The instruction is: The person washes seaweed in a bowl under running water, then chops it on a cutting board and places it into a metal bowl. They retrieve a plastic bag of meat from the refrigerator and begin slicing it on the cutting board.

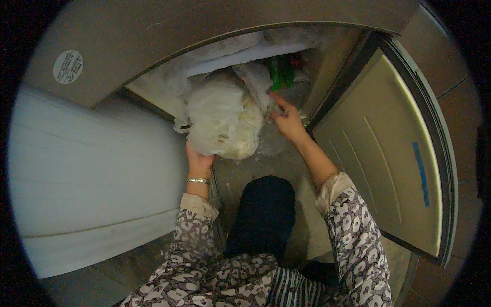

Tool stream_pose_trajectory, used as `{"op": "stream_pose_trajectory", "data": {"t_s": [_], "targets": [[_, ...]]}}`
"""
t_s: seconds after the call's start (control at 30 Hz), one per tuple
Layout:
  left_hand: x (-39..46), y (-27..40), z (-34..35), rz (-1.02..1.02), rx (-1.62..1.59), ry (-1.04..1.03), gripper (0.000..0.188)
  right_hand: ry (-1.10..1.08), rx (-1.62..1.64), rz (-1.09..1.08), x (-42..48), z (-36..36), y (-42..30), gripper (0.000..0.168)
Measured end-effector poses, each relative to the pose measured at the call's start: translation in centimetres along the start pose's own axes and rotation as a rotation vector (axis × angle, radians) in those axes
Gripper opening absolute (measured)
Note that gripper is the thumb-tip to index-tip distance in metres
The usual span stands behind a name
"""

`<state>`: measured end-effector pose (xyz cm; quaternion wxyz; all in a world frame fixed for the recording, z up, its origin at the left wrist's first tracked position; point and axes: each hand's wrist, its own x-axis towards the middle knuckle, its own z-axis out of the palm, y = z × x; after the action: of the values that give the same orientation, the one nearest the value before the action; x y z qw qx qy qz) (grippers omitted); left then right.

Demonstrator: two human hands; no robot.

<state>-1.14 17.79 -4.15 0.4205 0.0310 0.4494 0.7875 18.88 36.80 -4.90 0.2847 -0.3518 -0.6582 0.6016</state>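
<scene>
A bulky white translucent plastic bag (215, 111) with pale contents sits at the mouth of an open freezer compartment (326, 65). My left hand (199, 157) supports the bag from below at its near left side, and the bag hides most of its fingers. At the bag's right side, my right hand (287, 119) has its thumb and curled fingers on the loose clear plastic, its index finger stretched toward the back. Close beyond that fingertip lies a green package (282, 73). What the bag holds is too blurred to tell.
The compartment's door (376, 153) stands open on the right, with a strip of blue tape (420, 174) on its inner panel. White frosty material (245, 51) hangs along the compartment's top. A pale blue-white panel (103, 165) rises on the left. My knee (268, 207) is just below the bag.
</scene>
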Motion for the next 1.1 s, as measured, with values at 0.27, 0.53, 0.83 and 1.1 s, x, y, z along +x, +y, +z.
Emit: {"op": "stream_pose_trajectory", "data": {"t_s": [0.27, 0.53, 0.83, 1.1], "targets": [[-1.4, 2.8, 4.7, 0.271, 0.353, -0.046, 0.033, 0.021, 0.18, 0.07, -2.5, 2.9, 1.8, 0.05], [-3.4, 2.8, 5.0, 0.202, 0.17, 0.083, 0.039, 0.16, -0.38, -0.191, -3.7, 2.8, -4.4, 0.044], [-2.6, 2.1, 8.6, 0.171, 0.17, 0.11, 0.039, 0.298, -0.24, -0.215, -1.0, -0.6, -4.8, 0.053], [-5.0, 2.3, 6.4, 0.345, 0.447, 0.013, 0.03, 0.112, -0.242, 0.058, 0.8, 2.4, -2.5, 0.052]]}}
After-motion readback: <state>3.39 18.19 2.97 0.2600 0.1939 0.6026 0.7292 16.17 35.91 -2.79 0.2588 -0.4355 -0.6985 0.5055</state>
